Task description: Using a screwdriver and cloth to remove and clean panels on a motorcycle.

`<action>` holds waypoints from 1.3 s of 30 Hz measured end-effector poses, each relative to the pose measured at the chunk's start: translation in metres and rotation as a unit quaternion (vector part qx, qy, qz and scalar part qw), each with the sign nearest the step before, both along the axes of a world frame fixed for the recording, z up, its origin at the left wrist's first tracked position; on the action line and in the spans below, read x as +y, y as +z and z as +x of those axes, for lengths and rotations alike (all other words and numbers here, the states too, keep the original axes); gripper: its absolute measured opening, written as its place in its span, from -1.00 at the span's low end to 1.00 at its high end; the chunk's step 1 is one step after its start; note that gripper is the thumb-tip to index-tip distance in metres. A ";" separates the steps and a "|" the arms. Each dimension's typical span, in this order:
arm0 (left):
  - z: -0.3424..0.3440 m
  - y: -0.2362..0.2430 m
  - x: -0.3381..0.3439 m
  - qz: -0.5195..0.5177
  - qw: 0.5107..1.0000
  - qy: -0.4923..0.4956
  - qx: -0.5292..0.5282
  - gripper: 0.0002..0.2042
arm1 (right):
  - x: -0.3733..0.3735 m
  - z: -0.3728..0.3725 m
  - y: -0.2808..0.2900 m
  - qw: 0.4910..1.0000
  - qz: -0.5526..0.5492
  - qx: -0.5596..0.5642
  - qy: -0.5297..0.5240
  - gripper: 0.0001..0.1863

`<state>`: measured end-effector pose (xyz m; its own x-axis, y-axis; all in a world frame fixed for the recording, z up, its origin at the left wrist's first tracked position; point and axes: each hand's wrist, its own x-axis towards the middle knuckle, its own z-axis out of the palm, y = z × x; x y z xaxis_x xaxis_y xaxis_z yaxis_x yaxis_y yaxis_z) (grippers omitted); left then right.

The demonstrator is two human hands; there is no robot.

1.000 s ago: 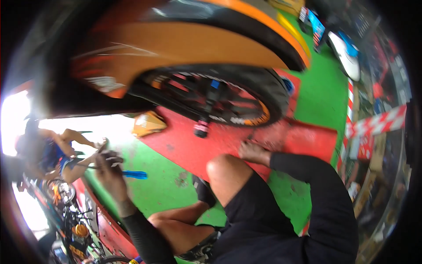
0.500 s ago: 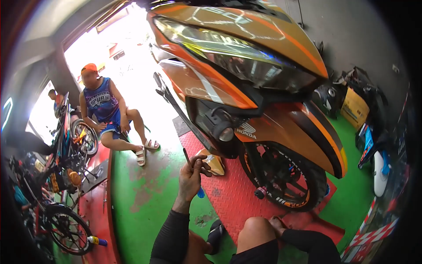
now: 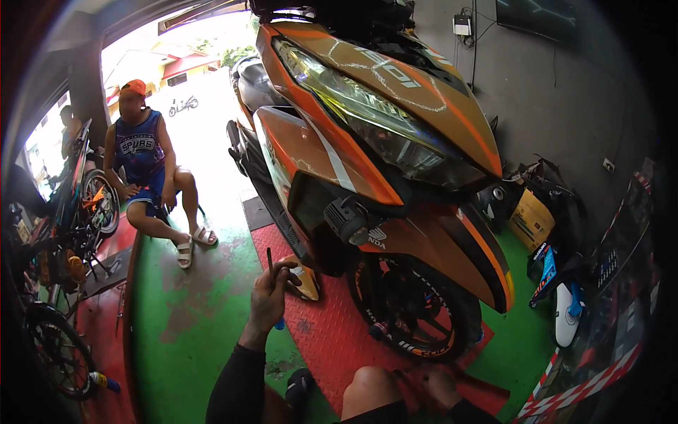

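My left hand (image 3: 268, 298) is raised in front of the scooter, its fingers closed round a slim screwdriver (image 3: 280, 324). The dark shaft points up past my fingers, and a bit of blue handle shows below the hand. Low beside my bent knee is my right hand (image 3: 441, 386), near the red ramp; its fingers are dim and hard to make out. Before me stands an orange and bronze scooter (image 3: 438, 247) with its headlight, a small round side lamp (image 3: 347, 220) and front wheel (image 3: 417, 318) facing me. Just beyond my left hand lies a gold-coloured panel piece (image 3: 305, 283).
The scooter stands on a red metal ramp (image 3: 321, 346) over a green floor (image 3: 205, 311). A seated person (image 3: 141, 155) is at the left, near several motorcycles (image 3: 63, 346). At the right are a cardboard box (image 3: 531, 219), loose fairing parts (image 3: 565, 311) and red-and-white tape (image 3: 586, 385).
The whole view has shifted, so the scooter and the seated person appear farther left. My left hand still grips the screwdriver. My right hand sits farther from my knee in the picture.
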<state>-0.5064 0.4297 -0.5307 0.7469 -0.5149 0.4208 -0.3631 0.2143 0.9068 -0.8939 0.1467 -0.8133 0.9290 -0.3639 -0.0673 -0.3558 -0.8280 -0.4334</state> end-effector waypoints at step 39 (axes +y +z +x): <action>0.013 -0.151 0.248 0.067 0.895 0.096 0.431 -0.64 | 0.399 0.308 0.164 0.804 0.537 0.247 -0.061 -0.55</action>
